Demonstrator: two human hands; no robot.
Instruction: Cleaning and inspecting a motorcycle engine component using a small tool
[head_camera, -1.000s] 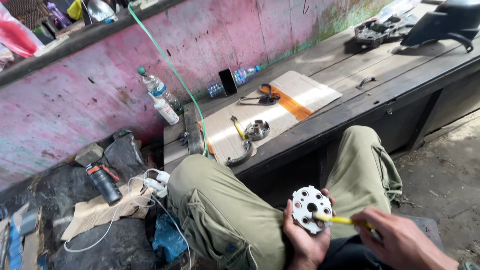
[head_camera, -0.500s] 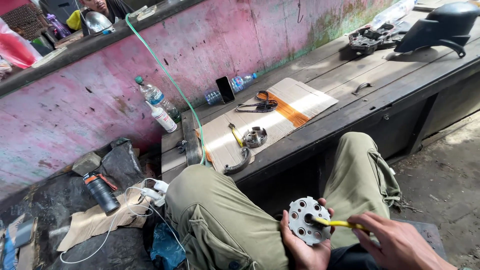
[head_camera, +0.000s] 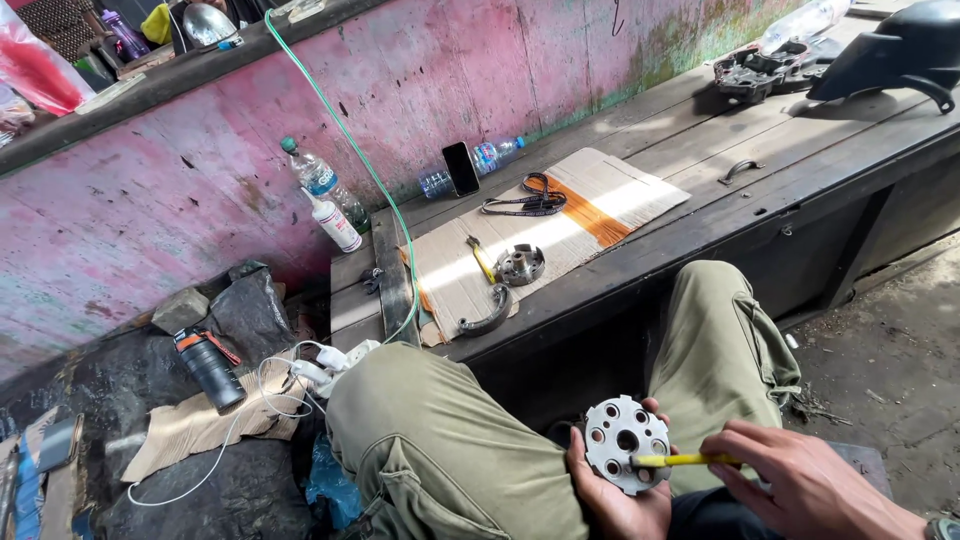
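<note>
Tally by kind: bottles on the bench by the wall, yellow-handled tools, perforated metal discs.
Bottles: 3 — green-capped bottle, white squeeze bottle, lying bottle
Yellow-handled tools: 2 — bench tool, held tool
Metal discs: 2 — held disc, bench disc
Total: 7

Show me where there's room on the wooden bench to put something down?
Bare planks lie on the wooden bench between the cardboard sheet and the black engine part. The cardboard's right end, past the lanyard, is free too. It is crowded near the hammer, metal hub and bottles.

Olive-green cargo trousers, pocketed; bare forearms; wristwatch on right wrist.
</note>
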